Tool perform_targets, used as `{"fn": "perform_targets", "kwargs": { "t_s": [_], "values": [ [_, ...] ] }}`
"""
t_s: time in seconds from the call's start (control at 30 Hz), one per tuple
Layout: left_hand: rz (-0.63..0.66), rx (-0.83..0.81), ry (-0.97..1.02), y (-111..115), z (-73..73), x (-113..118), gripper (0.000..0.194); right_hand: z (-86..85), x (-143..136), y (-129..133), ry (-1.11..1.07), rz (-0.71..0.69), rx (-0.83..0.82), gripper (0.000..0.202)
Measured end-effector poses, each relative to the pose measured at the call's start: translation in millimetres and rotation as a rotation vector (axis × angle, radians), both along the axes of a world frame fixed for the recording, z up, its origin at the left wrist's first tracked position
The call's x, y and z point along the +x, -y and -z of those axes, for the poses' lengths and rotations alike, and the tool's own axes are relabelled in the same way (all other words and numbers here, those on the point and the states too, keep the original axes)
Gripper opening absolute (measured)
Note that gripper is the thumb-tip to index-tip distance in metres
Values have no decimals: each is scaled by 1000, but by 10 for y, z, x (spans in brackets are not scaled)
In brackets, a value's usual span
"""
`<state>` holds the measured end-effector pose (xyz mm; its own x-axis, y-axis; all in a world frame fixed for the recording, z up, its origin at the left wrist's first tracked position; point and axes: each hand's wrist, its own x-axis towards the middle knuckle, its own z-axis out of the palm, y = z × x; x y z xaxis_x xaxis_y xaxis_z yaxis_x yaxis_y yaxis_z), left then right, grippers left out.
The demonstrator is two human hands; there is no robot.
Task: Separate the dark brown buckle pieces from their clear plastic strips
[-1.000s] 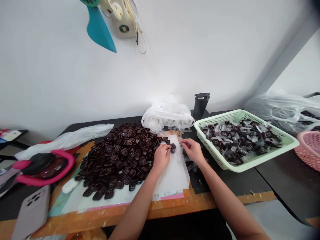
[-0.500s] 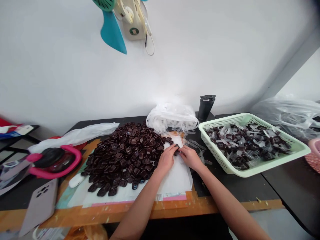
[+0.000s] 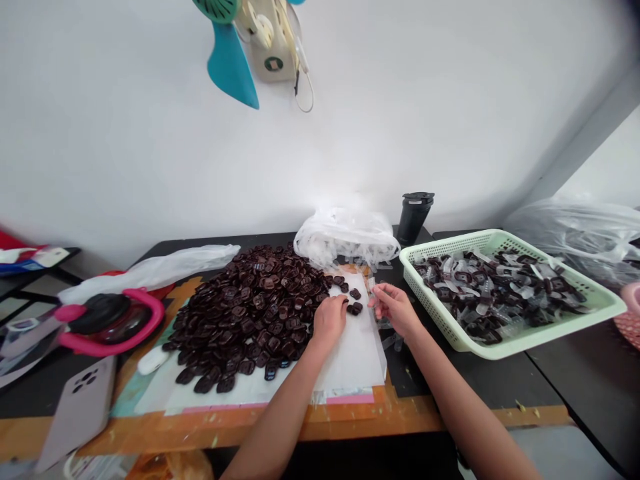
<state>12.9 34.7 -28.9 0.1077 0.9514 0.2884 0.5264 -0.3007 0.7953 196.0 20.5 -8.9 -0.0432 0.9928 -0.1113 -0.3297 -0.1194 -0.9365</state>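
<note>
My left hand (image 3: 330,320) rests on the white paper (image 3: 353,357) at the right edge of a heap of glossy dark brown plastic pieces (image 3: 250,307). Its fingers are curled, and what lies under the fingertips is hidden. Just beyond those fingertips are a few loose brown pieces (image 3: 355,309). To the right, my right hand (image 3: 395,308) is raised slightly, pinching a small clear plastic strip (image 3: 371,285) between thumb and fingers. More clear strips (image 3: 399,343) lie on the black table below this hand, partly covered by it.
A pale green basket (image 3: 463,343) of brown pieces joined with clear strips stands on the right. Behind are a white plastic bag (image 3: 345,230) of clear strips and a black tumbler (image 3: 415,217). A phone (image 3: 80,407), white mouse-like object (image 3: 153,360) and pink-handled pot lid (image 3: 113,323) lie left.
My hands have separated. The right moved right and now pinches a clear strip; the left stays by the heap. Loose brown pieces now show between them.
</note>
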Motion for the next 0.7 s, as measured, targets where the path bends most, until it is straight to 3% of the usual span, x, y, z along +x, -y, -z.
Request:
{"fn": "perform_targets", "kwargs": {
  "t_s": [0.1,0.3,0.47,0.6,0.7],
  "values": [
    [-31,-69,78,-18,-64,18,17,20,5,-4,-15,16,23,34],
    [84,-380,614,-28,-137,68,25,26,-5,0,-9,59,56,30],
    [138,-534,879,21,-143,120,33,-27,-9,9,-135,82,34,33],
    [158,-567,942,28,-114,137,36,-10,-15,10,-100,88,73,28],
    [156,-529,913,23,-100,135,34,25,-28,7,-73,77,94,44]
  ]
}}
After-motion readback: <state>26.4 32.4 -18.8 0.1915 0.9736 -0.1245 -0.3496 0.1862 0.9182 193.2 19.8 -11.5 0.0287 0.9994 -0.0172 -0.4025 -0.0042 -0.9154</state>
